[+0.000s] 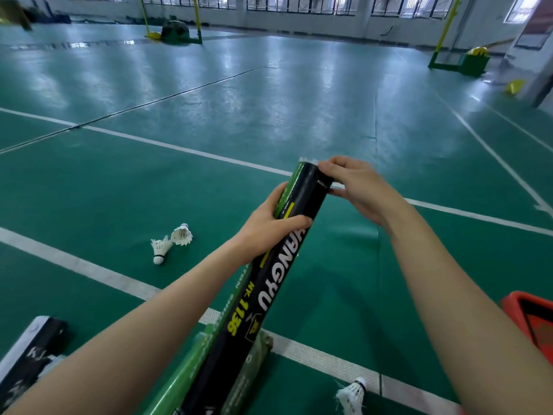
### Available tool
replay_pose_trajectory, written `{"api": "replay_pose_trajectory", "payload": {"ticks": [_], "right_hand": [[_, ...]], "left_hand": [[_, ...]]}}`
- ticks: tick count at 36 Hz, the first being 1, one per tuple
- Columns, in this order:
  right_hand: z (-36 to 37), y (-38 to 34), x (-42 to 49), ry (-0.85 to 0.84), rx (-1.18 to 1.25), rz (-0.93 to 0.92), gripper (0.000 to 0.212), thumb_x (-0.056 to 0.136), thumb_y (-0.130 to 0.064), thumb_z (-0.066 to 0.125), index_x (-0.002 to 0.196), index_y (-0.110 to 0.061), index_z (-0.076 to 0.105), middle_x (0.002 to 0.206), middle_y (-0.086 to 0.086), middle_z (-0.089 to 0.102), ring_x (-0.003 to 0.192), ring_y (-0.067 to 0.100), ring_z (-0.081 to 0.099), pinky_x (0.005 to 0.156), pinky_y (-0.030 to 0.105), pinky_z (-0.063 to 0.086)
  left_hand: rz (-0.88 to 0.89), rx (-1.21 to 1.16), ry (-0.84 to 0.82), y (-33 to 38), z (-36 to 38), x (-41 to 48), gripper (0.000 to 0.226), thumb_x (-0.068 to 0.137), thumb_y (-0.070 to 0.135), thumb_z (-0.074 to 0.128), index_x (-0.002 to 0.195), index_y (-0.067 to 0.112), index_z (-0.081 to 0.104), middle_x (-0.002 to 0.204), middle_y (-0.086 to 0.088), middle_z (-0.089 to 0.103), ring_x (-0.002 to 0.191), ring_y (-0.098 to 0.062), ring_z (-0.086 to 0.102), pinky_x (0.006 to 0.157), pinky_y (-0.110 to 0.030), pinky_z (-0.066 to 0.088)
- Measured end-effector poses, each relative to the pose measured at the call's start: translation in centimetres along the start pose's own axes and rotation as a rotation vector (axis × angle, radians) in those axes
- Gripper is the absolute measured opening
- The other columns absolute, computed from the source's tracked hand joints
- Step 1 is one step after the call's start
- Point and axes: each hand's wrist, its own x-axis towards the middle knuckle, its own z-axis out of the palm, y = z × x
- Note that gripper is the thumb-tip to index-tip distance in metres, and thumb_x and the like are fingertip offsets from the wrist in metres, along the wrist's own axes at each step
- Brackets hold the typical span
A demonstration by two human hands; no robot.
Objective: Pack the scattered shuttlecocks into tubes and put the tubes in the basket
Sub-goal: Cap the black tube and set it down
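Note:
A long black and green shuttlecock tube with yellow lettering slants up from the bottom middle. My left hand grips it around its upper part. My right hand holds the top rim with curled fingers, where white feather tips stick out of the opening. Two white shuttlecocks lie touching on the green floor to the left. Another shuttlecock lies at the bottom, right of the tube. A red-orange basket shows at the right edge.
A second green tube lies on the floor under the held one. A black tube or box lies at the bottom left. White court lines cross the green floor. Net posts with green bases stand far back.

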Motion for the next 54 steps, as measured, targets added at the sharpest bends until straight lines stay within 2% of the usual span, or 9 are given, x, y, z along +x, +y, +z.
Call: {"api": "replay_pose_trajectory", "payload": {"ticks": [10,16,24,28,33,37,45,49,54], "right_hand": [[2.0,6.8,0.0,0.117,-0.144,0.099,0.026,0.096,-0.025,0.053,0.071,-0.022,0.061,0.072,-0.004,0.060,0.075,0.012,0.054,0.082,0.035,0.048],[3.8,10.4,-0.2,0.298,-0.139,0.093,0.025,0.098,-0.024,0.048,0.075,-0.022,0.057,0.084,0.006,0.062,0.083,0.021,0.055,0.092,0.049,0.047],[4.5,16.5,-2.4,0.429,-0.002,0.361,0.028,0.100,-0.023,0.042,0.075,-0.018,0.054,0.087,0.008,0.060,0.081,0.019,0.055,0.084,0.047,0.051],[4.9,19.5,-4.9,0.351,0.041,0.526,0.026,0.100,-0.023,0.042,0.079,-0.016,0.054,0.083,0.004,0.061,0.071,0.012,0.058,0.057,0.030,0.054],[5.3,19.7,-6.1,0.263,0.055,0.491,0.025,0.101,-0.022,0.043,0.082,-0.013,0.056,0.083,0.005,0.062,0.071,0.014,0.061,0.051,0.026,0.053],[5.9,18.4,-6.5,0.060,0.128,0.393,0.016,0.098,-0.016,0.050,0.086,-0.012,0.059,0.086,0.005,0.065,0.073,0.013,0.065,0.061,0.027,0.056],[7.8,16.1,-6.8,-0.153,0.044,0.279,0.015,0.095,-0.009,0.054,0.081,-0.015,0.052,0.078,0.004,0.065,0.073,0.014,0.061,0.080,0.032,0.054],[9.5,14.9,-7.2,-0.116,-0.016,0.231,0.018,0.098,-0.016,0.049,0.081,-0.018,0.046,0.083,0.011,0.064,0.081,0.021,0.061,0.085,0.040,0.055],[9.7,13.7,-6.8,-0.087,-0.111,0.222,0.016,0.097,-0.020,0.051,0.081,-0.020,0.048,0.084,0.012,0.064,0.080,0.023,0.058,0.089,0.051,0.051]], "left_hand": [[-0.221,0.204,-0.184,-3.8,-2.0,-1.2,0.064,0.072,0.050,0.074,0.126,0.049,0.039,0.089,0.006,0.070,0.066,-0.009,0.070,0.055,-0.022,0.052],[-0.266,0.311,-0.249,-6.9,-2.8,-2.5,0.071,0.070,0.051,0.072,0.129,0.052,0.033,0.096,0.006,0.068,0.070,-0.009,0.070,0.062,-0.024,0.056],[-0.326,0.502,-0.397,-11.1,-3.3,-5.0,0.080,0.071,0.050,0.069,0.136,0.051,0.023,0.093,0.009,0.064,0.060,-0.002,0.066,0.052,-0.016,0.050],[-0.356,0.548,-0.455,-12.8,-3.6,-6.5,0.080,0.071,0.053,0.068,0.136,0.052,0.021,0.097,0.008,0.066,0.071,-0.007,0.068,0.062,-0.023,0.056],[-0.363,0.516,-0.516,-13.9,-3.7,-7.8,0.080,0.072,0.052,0.068,0.137,0.053,0.019,0.097,0.009,0.066,0.077,-0.010,0.069,0.068,-0.027,0.058],[-0.339,0.448,-0.486,-14.0,-3.5,-7.9,0.078,0.071,0.052,0.067,0.133,0.055,0.021,0.092,0.009,0.066,0.066,-0.004,0.068,0.056,-0.016,0.051],[-0.264,0.551,-0.405,-12.9,-4.3,-7.4,0.095,0.061,0.070,0.066,0.137,0.048,0.013,0.090,0.001,0.067,0.067,-0.010,0.067,0.064,-0.027,0.056],[-0.055,0.689,-0.332,-11.9,-4.2,-7.0,0.104,0.067,0.071,0.062,0.138,0.061,-0.013,0.101,-0.004,0.063,0.076,-0.018,0.064,0.076,-0.033,0.052],[0.065,0.791,-0.341,-11.2,-4.3,-7.0,0.102,0.067,0.066,0.064,0.143,0.049,-0.002,0.111,0.001,0.044,0.079,-0.022,0.060,0.080,-0.036,0.051]]}}
